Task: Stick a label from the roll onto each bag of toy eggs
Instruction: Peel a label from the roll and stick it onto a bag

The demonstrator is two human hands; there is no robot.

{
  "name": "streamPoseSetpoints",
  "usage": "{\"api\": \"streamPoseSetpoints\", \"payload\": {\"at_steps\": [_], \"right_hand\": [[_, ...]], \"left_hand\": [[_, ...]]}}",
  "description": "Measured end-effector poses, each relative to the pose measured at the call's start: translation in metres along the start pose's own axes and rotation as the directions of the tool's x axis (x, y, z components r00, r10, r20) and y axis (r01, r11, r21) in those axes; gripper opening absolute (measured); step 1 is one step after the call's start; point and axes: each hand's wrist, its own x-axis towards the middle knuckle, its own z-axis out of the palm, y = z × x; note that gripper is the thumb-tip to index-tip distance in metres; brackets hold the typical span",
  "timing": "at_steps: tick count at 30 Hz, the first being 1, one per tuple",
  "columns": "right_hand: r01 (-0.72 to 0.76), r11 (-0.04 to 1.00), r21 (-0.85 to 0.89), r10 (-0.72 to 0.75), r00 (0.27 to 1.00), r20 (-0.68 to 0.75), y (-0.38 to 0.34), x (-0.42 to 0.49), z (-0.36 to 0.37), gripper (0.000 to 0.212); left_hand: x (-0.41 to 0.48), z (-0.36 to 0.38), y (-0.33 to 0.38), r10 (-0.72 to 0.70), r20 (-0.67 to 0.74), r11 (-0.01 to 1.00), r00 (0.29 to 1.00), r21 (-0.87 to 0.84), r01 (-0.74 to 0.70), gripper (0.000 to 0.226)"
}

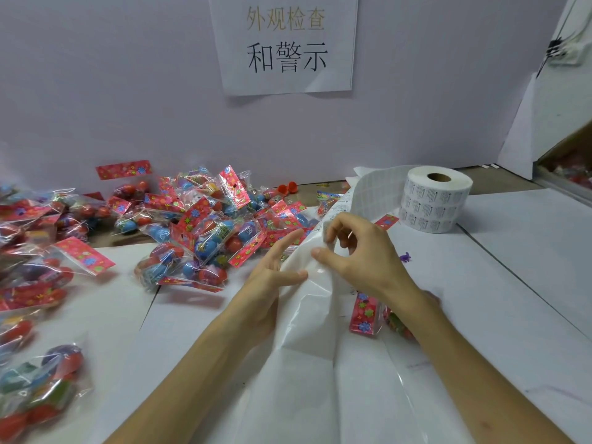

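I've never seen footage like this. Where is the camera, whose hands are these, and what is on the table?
There is no machine here: a person wears one camera on the head, looking down at their own bare hands. On the table lies a pile of bags of toy eggs, clear with red flowered tops; one more bag lies by the right wrist. The label roll stands at the back, and its label strip runs toward the person. The left hand steadies the strip with straight fingers; the right hand pinches at it with curled fingers, apparently to peel a label.
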Motion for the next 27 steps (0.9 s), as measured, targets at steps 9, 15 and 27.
{"api": "streamPoseSetpoints", "payload": {"at_steps": [9, 15, 27], "right_hand": [[-0.013, 0.999, 0.053, 0.016, 0.998, -0.063, -0.006, -0.001, -0.001, 0.017], [-0.084, 0.990, 0.111, 0.087, 0.996, -0.029, -0.006, 0.000, -0.003, 0.013], [-0.155, 0.943, 0.293, 0.195, 0.974, -0.112, 0.003, 0.008, -0.019, 0.009]], "left_hand": [[0.002, 0.000, -0.003, 0.013, 0.015, 0.999, 1.000, -0.036, -0.013, 0.071], [0.004, -0.002, -0.002, 0.005, 0.012, 0.999, 1.000, -0.040, -0.004, 0.074], [0.004, -0.005, 0.001, -0.067, 0.003, 0.996, 0.998, -0.059, 0.067, 0.066]]}}
